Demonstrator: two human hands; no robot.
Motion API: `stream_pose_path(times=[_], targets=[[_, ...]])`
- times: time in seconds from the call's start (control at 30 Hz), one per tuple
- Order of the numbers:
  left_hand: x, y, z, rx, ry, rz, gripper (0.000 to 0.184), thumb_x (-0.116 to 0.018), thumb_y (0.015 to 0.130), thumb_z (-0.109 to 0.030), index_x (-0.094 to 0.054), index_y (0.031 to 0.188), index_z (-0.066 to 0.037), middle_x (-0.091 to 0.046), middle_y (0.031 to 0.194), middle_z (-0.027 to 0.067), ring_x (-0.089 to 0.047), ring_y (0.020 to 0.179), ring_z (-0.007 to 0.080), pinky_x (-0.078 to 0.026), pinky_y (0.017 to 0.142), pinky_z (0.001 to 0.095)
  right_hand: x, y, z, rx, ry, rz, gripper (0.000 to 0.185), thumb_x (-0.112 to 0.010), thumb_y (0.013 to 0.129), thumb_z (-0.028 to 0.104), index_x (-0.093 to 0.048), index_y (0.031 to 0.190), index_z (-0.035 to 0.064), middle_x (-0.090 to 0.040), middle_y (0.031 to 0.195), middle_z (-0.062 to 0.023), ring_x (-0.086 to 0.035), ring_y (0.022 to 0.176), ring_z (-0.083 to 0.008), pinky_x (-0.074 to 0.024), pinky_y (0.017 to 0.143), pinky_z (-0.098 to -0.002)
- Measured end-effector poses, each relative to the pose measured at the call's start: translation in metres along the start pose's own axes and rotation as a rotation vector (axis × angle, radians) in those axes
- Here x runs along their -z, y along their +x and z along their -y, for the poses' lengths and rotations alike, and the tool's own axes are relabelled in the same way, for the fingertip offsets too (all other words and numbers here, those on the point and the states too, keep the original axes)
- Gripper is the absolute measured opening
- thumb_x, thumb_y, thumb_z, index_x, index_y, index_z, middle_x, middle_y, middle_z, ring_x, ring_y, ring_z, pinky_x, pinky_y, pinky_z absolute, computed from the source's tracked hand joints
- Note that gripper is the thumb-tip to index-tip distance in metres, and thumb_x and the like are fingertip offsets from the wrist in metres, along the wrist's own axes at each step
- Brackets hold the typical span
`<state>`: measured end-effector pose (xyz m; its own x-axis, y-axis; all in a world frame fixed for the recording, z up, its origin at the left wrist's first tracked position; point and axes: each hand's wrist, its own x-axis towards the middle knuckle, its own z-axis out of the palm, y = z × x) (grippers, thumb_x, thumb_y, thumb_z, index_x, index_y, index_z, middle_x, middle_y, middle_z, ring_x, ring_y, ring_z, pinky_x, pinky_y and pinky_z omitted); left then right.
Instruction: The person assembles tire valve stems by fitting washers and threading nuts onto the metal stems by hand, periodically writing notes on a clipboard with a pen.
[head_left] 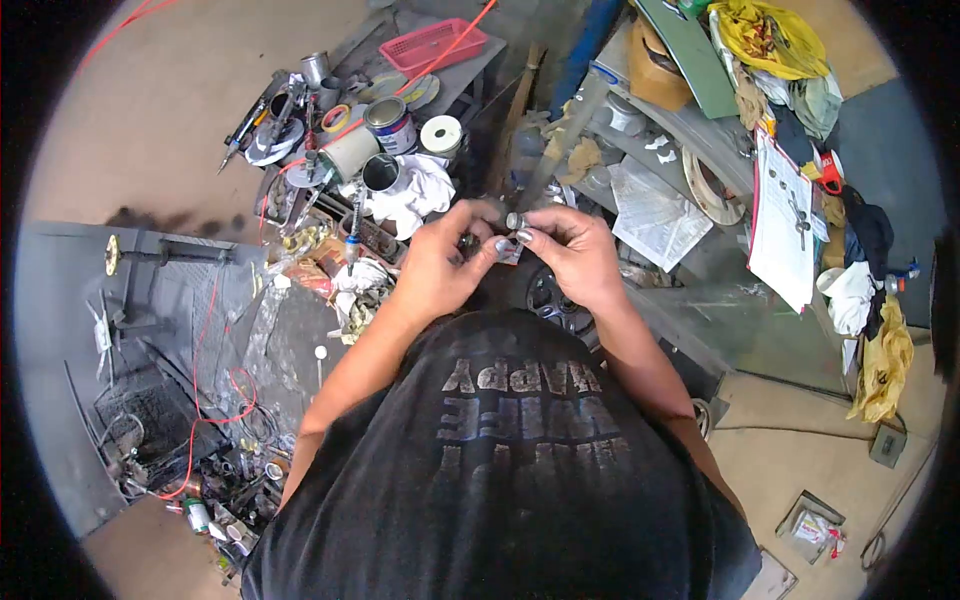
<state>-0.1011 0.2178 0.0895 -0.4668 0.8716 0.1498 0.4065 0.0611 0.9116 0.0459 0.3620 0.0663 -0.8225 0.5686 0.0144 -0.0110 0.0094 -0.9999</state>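
Note:
In front of my chest, my right hand (572, 252) pinches a small round metal piece (515, 221) between thumb and fingers. It looks like a short cylinder or cap, but its exact kind is unclear. Close beside it, my left hand (445, 258) is curled with the thumb toward the fingers, which are partly smeared by motion. Something dark (468, 243) shows inside that curl, too small to name. A white cloth (418, 190) lies just beyond my left hand, and printed paper sheets (655, 215) lie beyond my right.
A cluttered bench at left holds a paint can (390, 125), a dark open cup (381, 173), a tape roll (336, 118) and a pink basket (433, 46). At right hang a clipboard (782, 225) and a yellow bag (770, 38). A red hose (197, 390) trails at lower left.

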Motion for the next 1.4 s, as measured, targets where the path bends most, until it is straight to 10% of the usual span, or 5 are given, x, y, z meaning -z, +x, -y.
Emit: stream_pose_path(times=[0.97, 1.1, 1.27, 1.4], targets=[[-0.001, -0.001, 0.016, -0.242, 0.226, 0.037, 0.021, -0.060, 0.093, -0.008, -0.058, 0.112, 0.001, -0.064, 0.093, 0.0225, -0.065, 0.084, 0.0395, -0.051, 0.074, 0.0416, -0.024, -0.009, 0.005, 0.253, -0.369, -0.099, 0.017, -0.073, 0.083, 0.003, -0.066, 0.098, -0.0007, -0.068, 0.090, -0.0140, -0.069, 0.080, -0.0276, -0.0541, 0.071, -0.0359], [-0.008, -0.002, 0.020, -0.293, 0.238, -0.045, 0.020, -0.056, 0.098, -0.015, -0.059, 0.106, 0.002, -0.063, 0.082, 0.0170, -0.063, 0.073, 0.0315, -0.049, 0.067, 0.0390, -0.027, -0.010, 0.008, 0.351, -0.458, -0.124, 0.017, -0.072, 0.083, 0.003, -0.066, 0.098, -0.0003, -0.068, 0.090, -0.0139, -0.069, 0.081, -0.0274, -0.0540, 0.071, -0.0361], [0.003, -0.003, 0.027, 0.374, -0.433, 0.245, 0.042, -0.041, 0.107, -0.032, -0.055, 0.080, -0.003, -0.052, 0.060, 0.0026, -0.052, 0.058, 0.0153, -0.042, 0.056, 0.0302, -0.029, -0.010, 0.001, 0.339, -0.416, -0.069, 0.015, -0.072, 0.084, 0.001, -0.067, 0.099, -0.0007, -0.069, 0.090, -0.0123, -0.069, 0.080, -0.0235, -0.0535, 0.070, -0.0336], [0.003, -0.011, 0.027, 0.100, -0.220, 0.122, 0.038, -0.046, 0.105, -0.035, -0.059, 0.099, 0.000, -0.056, 0.071, 0.0027, -0.053, 0.067, 0.0149, -0.042, 0.061, 0.0292, -0.035, -0.012, -0.013, 0.130, -0.079, -0.075, 0.013, -0.071, 0.087, 0.001, -0.067, 0.099, -0.0016, -0.070, 0.090, -0.0099, -0.068, 0.081, -0.0178, -0.0529, 0.070, -0.0312]])
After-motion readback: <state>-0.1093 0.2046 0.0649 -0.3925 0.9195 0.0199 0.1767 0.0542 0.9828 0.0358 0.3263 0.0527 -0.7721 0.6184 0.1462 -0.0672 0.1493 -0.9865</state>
